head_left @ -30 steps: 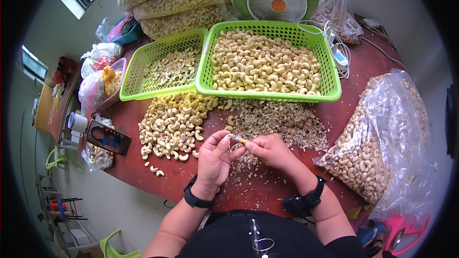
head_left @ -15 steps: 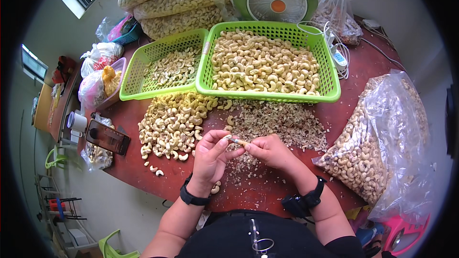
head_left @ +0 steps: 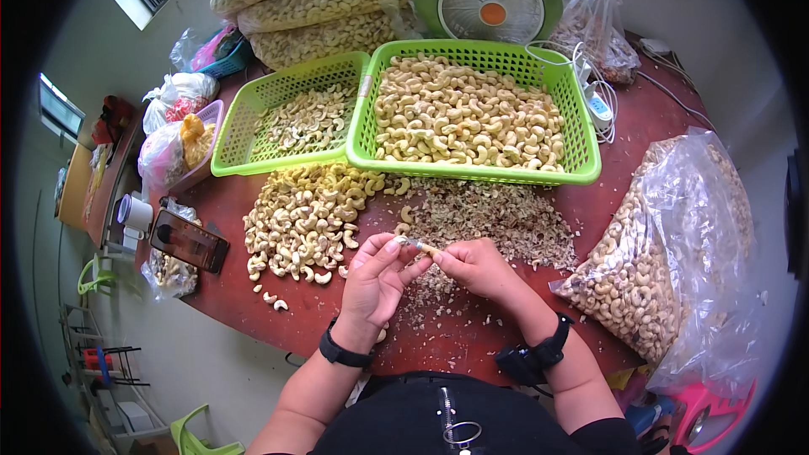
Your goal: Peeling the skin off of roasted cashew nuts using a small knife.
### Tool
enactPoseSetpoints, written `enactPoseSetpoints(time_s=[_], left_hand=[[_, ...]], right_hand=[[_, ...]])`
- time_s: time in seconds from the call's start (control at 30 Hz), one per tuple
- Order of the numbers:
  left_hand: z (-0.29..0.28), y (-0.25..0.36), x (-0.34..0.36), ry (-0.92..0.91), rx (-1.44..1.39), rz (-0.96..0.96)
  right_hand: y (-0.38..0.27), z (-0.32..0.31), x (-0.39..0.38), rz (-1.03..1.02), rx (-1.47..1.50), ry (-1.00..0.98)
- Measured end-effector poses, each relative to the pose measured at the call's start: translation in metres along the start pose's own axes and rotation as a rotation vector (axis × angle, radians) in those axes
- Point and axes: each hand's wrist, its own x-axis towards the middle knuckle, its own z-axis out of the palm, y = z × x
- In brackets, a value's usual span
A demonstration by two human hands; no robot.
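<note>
Between thumb and fingers, my left hand (head_left: 376, 274) pinches a cashew nut (head_left: 402, 240), mostly covered by the fingertips. My right hand (head_left: 477, 265) grips a small knife with a light wooden handle (head_left: 427, 248), its short metal end against the nut. Both hands are raised over the red table (head_left: 438, 333), close to its near side. Under and behind them spreads a heap of brownish skin scraps (head_left: 497, 219). Left of my left hand lies a pile of whole cashews (head_left: 299, 219).
Behind the piles stand a green basket full of cashews (head_left: 472, 173) and a yellow-green basket (head_left: 232, 139) with broken pieces. A clear bag of cashews (head_left: 632, 278) leans at the right. A phone (head_left: 187, 241) rests at the left edge; a green fan (head_left: 491, 0) stands at the back.
My hands stay nearly in place, with the knife still at the nut. The left hand and its fingers have shifted slightly.
</note>
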Motion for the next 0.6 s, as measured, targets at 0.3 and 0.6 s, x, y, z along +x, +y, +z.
enactPoseSetpoints(time_s=[0.3, 0.6], left_hand=[[0.0005, 0.0019, 0.0000, 0.016, 0.063, 0.029], [0.0021, -0.0018, -0.0043, 0.035, 0.151, 0.118]], right_hand=[[-0.0085, -0.0015, -0.0029, 0.009, 0.024, -0.040], [-0.0071, -0.0008, -0.0026, 0.002, 0.016, -0.032]])
